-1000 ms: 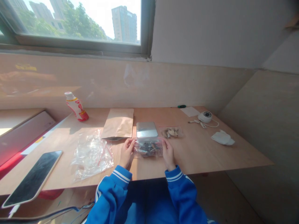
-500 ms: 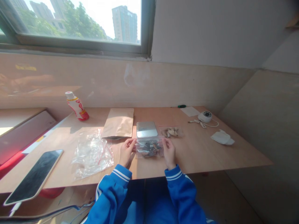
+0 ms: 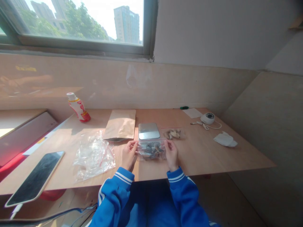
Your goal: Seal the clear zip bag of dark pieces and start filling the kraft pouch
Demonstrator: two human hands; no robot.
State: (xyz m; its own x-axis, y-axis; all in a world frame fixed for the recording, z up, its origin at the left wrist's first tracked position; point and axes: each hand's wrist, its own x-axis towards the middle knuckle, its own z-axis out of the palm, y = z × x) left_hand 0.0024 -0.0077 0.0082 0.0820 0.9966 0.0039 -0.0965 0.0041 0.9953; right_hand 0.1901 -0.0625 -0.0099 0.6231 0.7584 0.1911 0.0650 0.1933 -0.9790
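Observation:
Between my hands is a clear zip bag (image 3: pixel 152 150) with dark and brownish dried pieces in it. My left hand (image 3: pixel 129 153) pinches its upper left corner, and my right hand (image 3: pixel 171 153) pinches the upper right corner. Just beyond the bag lies a silver flat-topped scale (image 3: pixel 149 130). A second zip bag (image 3: pixel 174 133), holding pale dried pieces, rests to the right of the scale. On the left a brown paper pouch (image 3: pixel 121 124) lies flat, its mouth facing me. Several crumpled clear plastic bags (image 3: pixel 92 156) are spread left of my left hand.
A phone (image 3: pixel 35 178) with a cable plugged in lies at the table's left front edge. Farther back stands a red and white bottle (image 3: pixel 78 107). Toward the right are a white round device (image 3: pixel 207 118) with a cord, a crumpled tissue (image 3: pixel 225 139), a paper sheet (image 3: pixel 192 113) and a green-handled tool (image 3: pixel 184 107).
The dark pieces inside the held bag have shifted slightly. Both hands keep their grip on its corners in nearly the same place.

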